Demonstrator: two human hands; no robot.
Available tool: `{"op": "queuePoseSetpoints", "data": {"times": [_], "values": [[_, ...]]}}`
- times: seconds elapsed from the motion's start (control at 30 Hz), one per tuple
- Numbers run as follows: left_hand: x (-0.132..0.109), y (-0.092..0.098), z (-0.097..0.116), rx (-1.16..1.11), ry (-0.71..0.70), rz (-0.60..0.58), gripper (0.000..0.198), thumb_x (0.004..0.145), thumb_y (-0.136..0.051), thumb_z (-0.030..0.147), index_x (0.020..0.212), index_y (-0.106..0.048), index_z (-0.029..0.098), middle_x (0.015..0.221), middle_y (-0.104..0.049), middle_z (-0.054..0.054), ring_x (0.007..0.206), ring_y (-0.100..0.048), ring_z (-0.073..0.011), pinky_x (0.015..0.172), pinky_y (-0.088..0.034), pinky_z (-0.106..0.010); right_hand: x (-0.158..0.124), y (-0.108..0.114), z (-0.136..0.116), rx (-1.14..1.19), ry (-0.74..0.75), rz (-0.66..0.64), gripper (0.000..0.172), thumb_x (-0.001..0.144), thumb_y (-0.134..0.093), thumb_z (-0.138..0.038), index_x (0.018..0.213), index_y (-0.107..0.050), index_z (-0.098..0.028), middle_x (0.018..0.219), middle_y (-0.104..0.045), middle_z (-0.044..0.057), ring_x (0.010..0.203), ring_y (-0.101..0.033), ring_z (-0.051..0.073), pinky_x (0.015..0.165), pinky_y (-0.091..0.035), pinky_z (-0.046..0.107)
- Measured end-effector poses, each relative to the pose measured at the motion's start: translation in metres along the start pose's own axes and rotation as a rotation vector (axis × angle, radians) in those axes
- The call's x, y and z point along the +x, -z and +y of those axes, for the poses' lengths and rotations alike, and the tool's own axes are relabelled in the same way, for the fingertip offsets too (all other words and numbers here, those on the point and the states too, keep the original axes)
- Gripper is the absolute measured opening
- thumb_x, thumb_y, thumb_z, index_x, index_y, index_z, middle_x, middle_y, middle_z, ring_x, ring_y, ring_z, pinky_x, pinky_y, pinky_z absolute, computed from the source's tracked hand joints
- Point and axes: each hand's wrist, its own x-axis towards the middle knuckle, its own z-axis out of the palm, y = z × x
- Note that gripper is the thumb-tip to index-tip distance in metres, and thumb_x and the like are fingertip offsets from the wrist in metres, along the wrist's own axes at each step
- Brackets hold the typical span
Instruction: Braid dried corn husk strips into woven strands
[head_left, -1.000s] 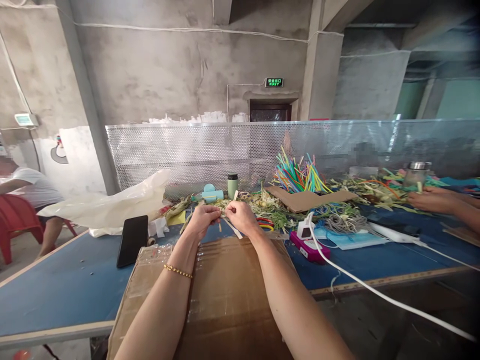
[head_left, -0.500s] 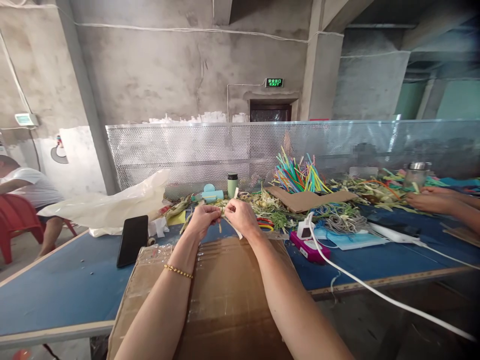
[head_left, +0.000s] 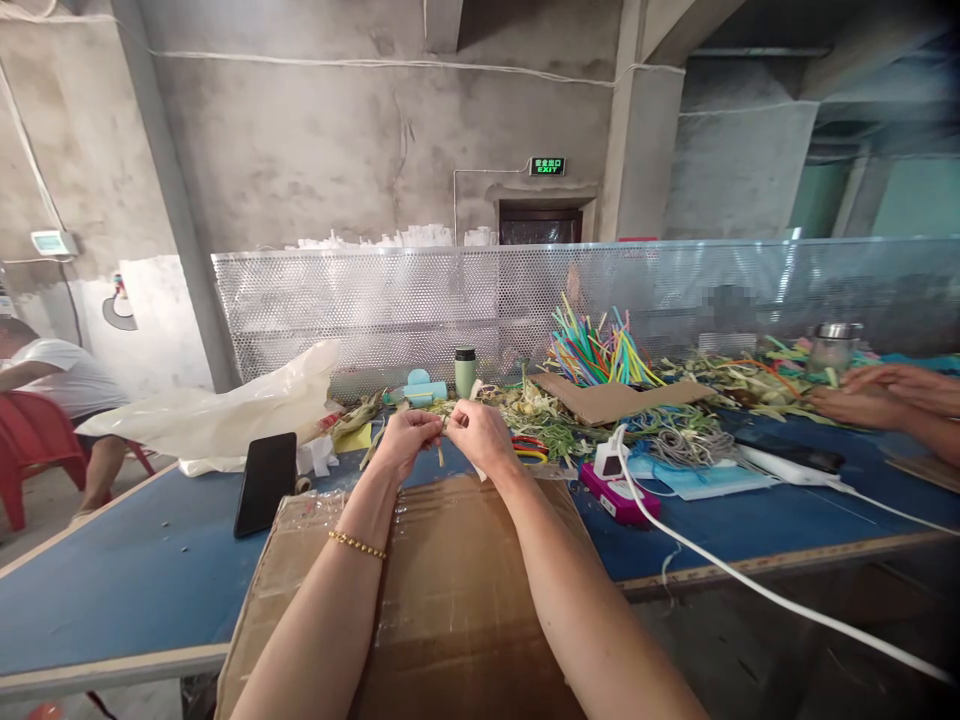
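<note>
My left hand (head_left: pixel 409 440) is closed in a pinch above the far edge of the cardboard box (head_left: pixel 465 590); a thin pale piece hangs below its fingertips. Close beside it, fingertips nearly meeting, my right hand (head_left: pixel 480 436) is closed on a pale strip (head_left: pixel 478 470), whose lower end shows under the hand. What lies between the fingertips is too small to make out. Behind both hands, a heap of green and pale plant-like strips (head_left: pixel 555 415) spreads over the blue table (head_left: pixel 150 560).
A black phone (head_left: pixel 265 484) lies at left. Right of the box are a purple power strip (head_left: pixel 618 494), white cable and grey cords (head_left: pixel 690 440). Colourful sticks (head_left: pixel 592 350) and a green bottle (head_left: pixel 465 372) stand behind. Another person's hands (head_left: pixel 877 398) are at far right.
My right hand has shifted slightly left, towards my left hand, which stays nearly in place. The other person's hands at right have moved a little.
</note>
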Motion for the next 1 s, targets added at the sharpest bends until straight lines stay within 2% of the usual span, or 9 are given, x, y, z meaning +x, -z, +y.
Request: {"op": "queuePoseSetpoints", "data": {"times": [0.3, 0.7, 1.0], "values": [[0.0005, 0.0001, -0.0004, -0.033, 0.025, 0.014, 0.026, 0.053, -0.082, 0.025, 0.068, -0.066, 0.011, 0.054, -0.061, -0.001, 0.045, -0.052, -0.0087, 0.045, -0.033, -0.021, 0.0007, -0.0016, 0.0015, -0.01, 0.036, 0.049, 0.012, 0.077, -0.058, -0.012, 0.066, -0.057, -0.019, 0.068, -0.065, 0.0, 0.062, -0.054, 0.013, 0.061, -0.031, 0.024], [-0.0009, -0.0019, 0.002, -0.023, 0.039, -0.011, 0.018, 0.055, -0.078, 0.02, 0.065, -0.066, 0.012, 0.052, -0.06, -0.001, 0.047, -0.051, -0.0082, 0.046, -0.031, -0.02, -0.0004, 0.002, -0.0032, -0.019, 0.026, 0.009, 0.014, 0.078, -0.058, -0.011, 0.066, -0.057, -0.019, 0.068, -0.066, 0.001, 0.063, -0.054, 0.013, 0.061, -0.03, 0.024], [0.0001, 0.0004, 0.001, -0.077, 0.075, -0.015, 0.026, 0.052, -0.084, 0.025, 0.066, -0.069, 0.01, 0.054, -0.061, -0.002, 0.049, -0.053, -0.0083, 0.048, -0.034, -0.02, -0.0007, 0.0, -0.0016, -0.006, 0.04, -0.012, 0.014, 0.077, -0.058, -0.011, 0.066, -0.059, -0.019, 0.067, -0.066, 0.0, 0.062, -0.054, 0.013, 0.062, -0.031, 0.024]]}}
